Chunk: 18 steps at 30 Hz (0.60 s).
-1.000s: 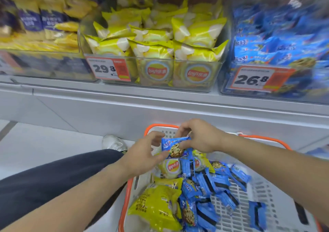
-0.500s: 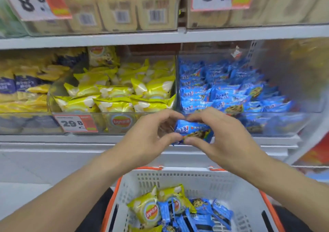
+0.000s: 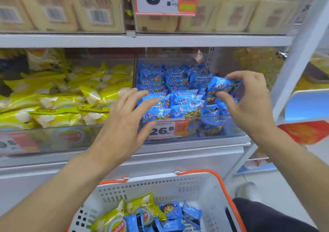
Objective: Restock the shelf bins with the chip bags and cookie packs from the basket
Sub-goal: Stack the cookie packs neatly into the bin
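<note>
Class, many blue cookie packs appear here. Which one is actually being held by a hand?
The blue cookie pack pinched in the right hand, raised over the bin's right side; the others lie loose in the bin or basket.

hands (image 3: 122, 123): 2 | basket (image 3: 201, 183): 1 | price tags (image 3: 164, 129): 3

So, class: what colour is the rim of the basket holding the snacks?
Orange rim on a white slotted basket, seen in the head view.

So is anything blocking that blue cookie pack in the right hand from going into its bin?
Nothing visible does. The right hand holds the blue cookie pack above the open-topped cookie bin; the left hand hovers open at the bin's left front, clear of the pack.
</note>
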Motion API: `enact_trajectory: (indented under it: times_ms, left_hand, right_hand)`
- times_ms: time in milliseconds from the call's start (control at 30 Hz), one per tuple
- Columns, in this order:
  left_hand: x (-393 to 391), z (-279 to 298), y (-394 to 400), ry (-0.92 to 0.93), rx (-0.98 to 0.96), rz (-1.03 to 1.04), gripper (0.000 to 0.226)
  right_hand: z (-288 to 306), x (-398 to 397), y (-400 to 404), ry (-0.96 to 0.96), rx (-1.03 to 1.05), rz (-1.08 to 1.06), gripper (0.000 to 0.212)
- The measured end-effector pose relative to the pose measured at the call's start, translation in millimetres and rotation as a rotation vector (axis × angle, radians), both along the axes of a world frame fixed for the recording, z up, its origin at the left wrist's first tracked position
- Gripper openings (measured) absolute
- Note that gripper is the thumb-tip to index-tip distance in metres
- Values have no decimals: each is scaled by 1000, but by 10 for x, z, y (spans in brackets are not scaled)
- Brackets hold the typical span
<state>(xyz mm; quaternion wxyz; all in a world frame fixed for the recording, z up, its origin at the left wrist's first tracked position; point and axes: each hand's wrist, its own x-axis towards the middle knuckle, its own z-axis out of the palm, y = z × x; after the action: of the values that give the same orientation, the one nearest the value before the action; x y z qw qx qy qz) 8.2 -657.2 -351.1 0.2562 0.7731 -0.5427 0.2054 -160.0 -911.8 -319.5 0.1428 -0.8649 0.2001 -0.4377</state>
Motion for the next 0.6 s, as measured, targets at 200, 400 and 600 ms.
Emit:
enact_trajectory:
  times_ms: [200, 400, 600]
  left_hand:
    - [-27, -18, -53, 3, -23, 27, 45]
    - [-100, -46, -113, 37, 5, 66, 44]
    - [-133, -55, -136, 51, 5, 101, 43]
  right_hand:
    - [-127, 123, -265, 301, 110, -55, 38]
    - [-67, 280, -253, 345, 46, -45, 37]
    - [-32, 352, -214, 374, 109, -2, 36]
